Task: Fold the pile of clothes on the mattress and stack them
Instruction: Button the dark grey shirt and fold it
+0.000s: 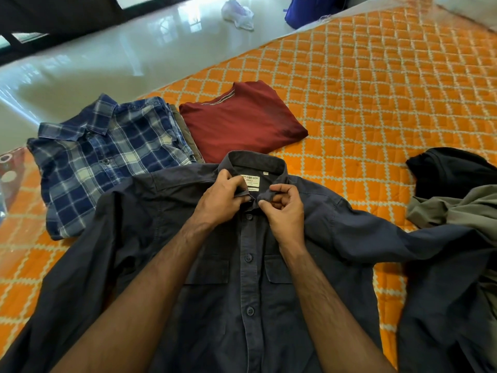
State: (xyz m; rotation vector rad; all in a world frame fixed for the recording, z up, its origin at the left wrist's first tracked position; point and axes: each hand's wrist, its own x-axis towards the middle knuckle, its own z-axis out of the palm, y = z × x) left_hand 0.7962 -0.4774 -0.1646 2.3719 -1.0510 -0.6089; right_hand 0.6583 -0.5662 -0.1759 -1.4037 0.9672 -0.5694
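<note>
While hands pinch the navy shirt (242, 278) collar, folded plaid shirt (107, 154) and maroon tee (242, 125) just beyond.

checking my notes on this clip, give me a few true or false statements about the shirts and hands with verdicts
1. Both hands grip the collar of the dark navy shirt. True: the left hand and right hand pinch it at the top button.
2. The plaid shirt lies unfolded. False: it is folded, left of the navy shirt.
3. The maroon t-shirt lies folded beside the plaid shirt. True.
4. The navy shirt lies back side up. False: its buttons and chest pockets face up.
5. Unfolded clothes lie at the right. True.
</note>
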